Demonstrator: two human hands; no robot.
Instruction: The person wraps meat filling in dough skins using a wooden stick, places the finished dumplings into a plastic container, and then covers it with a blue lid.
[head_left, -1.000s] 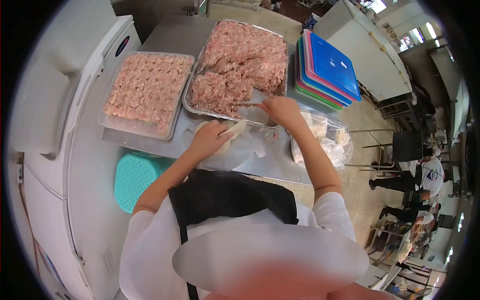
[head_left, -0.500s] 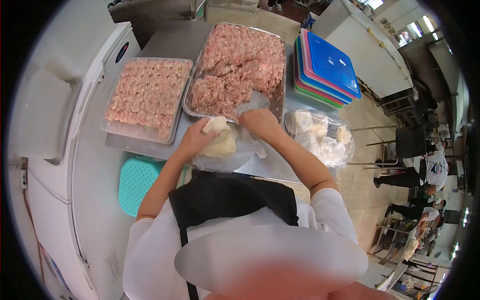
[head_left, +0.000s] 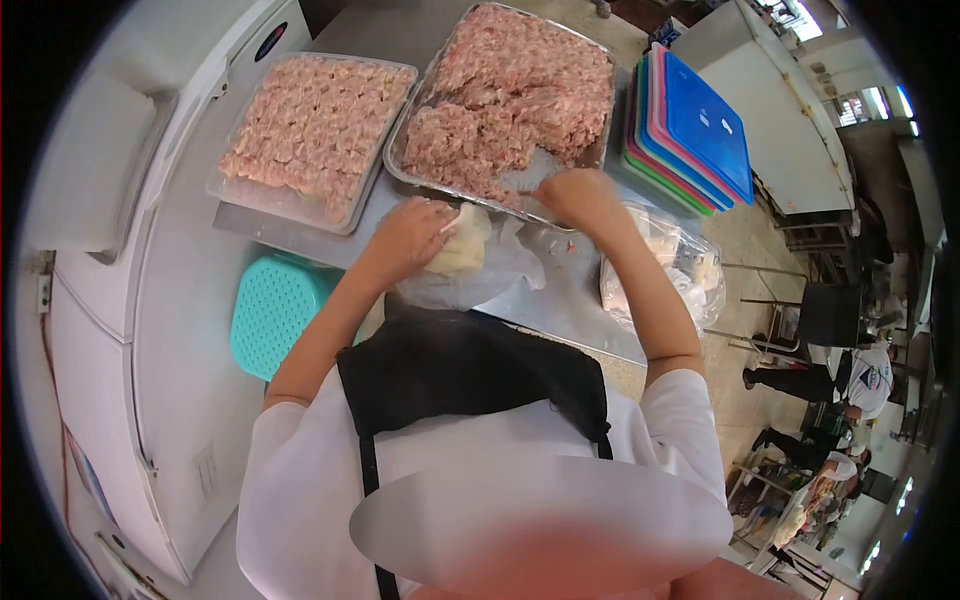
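Note:
My left hand (head_left: pixel 412 238) is closed, its fingers curled round a pale dough wrapper. Beside it, a stack of pale wrappers (head_left: pixel 465 250) lies on a clear plastic bag (head_left: pixel 505 272). At the near right edge of the metal tray (head_left: pixel 455 190) is my right hand (head_left: pixel 580 198), closed on something I cannot make out. Ground meat (head_left: pixel 510 70) fills much of that tray, with bare metal showing near the right hand. To the left, a clear plastic container (head_left: pixel 352 215) holds close rows of meat-filled pieces (head_left: pixel 310 130).
Stacked coloured lids (head_left: pixel 700 125) stand at the right, blue on top. Below them is a plastic bag of white pieces (head_left: pixel 665 265). A turquoise basket (head_left: pixel 275 315) sits below the table's left edge. Other people (head_left: pixel 865 380) are far off at the right.
The view has shifted, so the trays appear higher. My left hand has turned, its back now covering most of the wrapper. The right hand remains at the tray's near edge.

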